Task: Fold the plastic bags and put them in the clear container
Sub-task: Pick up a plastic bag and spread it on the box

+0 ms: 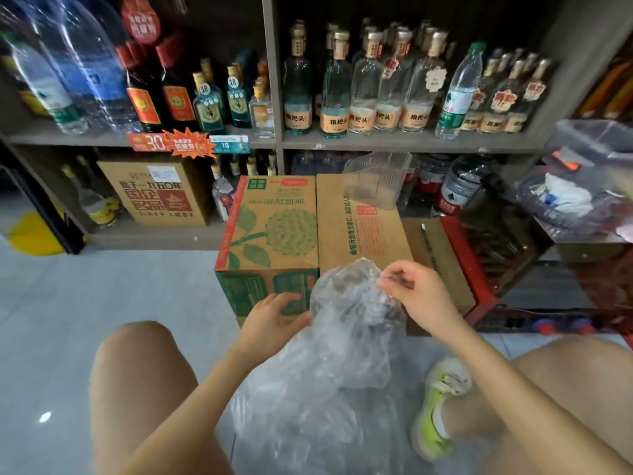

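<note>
The crumpled plastic bag (346,303) hangs lengthwise downward, the right hand (411,293) pinching its top edge, the left hand (274,313) touching its side with a grip I cannot tell, and the clear container (373,180) stands straight ahead on a cardboard box (352,231), nearer the right hand.

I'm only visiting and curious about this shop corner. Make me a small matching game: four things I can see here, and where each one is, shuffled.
Things
1. clear container
2. plastic bag
3. yellow-green shoe
4. green-labelled water bottle

Places
A. pinched in the right hand
B. on the upper shelf, beside liquor bottles
C. on top of the plain brown carton
D. worn on the person's foot

Pairs: 1-C, 2-A, 3-D, 4-B
</note>
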Demonstrator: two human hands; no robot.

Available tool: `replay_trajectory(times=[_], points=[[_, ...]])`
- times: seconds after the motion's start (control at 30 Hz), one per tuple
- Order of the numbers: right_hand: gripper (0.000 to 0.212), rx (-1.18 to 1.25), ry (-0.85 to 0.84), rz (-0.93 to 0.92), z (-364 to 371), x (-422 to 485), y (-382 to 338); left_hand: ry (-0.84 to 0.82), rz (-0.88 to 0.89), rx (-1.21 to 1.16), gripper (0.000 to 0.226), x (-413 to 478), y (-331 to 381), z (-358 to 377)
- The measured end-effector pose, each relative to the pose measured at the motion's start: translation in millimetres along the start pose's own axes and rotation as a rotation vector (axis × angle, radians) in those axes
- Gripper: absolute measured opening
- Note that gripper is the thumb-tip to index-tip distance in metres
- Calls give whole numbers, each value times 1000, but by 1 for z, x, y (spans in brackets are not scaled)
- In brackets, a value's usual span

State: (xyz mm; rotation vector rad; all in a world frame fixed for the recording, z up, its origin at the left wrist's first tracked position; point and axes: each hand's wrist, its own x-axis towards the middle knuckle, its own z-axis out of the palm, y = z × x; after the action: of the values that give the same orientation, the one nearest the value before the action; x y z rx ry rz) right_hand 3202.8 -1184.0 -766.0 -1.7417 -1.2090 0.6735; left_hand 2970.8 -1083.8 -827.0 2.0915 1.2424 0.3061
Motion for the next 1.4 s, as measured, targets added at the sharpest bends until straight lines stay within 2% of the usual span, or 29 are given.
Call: replay_trajectory(times=[0.2,0.3,0.37,0.5,0.7,0.93,1.03,1.1,1.17,1.27,1.33,1.4], points=[[15,130,34,-36,-12,17,-32,-82,-83,-104,83,1,15,18],[12,178,56,-30,-22,26,-39,-74,-123,-176,82,9,23,22],[11,198,60,-19,-28,32,-43,-72,-130,-221,69,15,29,22],[8,170,61,-30,-39,44,-52,-19,-60,-238,20,23,38,19],[3,98,86,-24,-72,71,-53,88,-50,-415,3,35,35,-44],[22,-52,21,121,-91,116,-36,130,-63,-423,21,55,29,-110],[36,-11,82,227,-89,132,-39,141,-50,-466,31,65,35,-119],[64,-291,183,157,-85,136,-48,175,-48,-496,38,71,41,-123],[84,-554,226,-82,-70,127,-69,184,-30,-527,42,76,49,-124],[103,-630,-65,-353,-25,103,-110,205,-22,-553,51,85,64,-124],[106,-698,-188,-410,7,100,-116,214,12,-521,48,89,76,-124],[94,-628,-148,-432,27,106,-112,212,73,-457,43,90,86,-124]])
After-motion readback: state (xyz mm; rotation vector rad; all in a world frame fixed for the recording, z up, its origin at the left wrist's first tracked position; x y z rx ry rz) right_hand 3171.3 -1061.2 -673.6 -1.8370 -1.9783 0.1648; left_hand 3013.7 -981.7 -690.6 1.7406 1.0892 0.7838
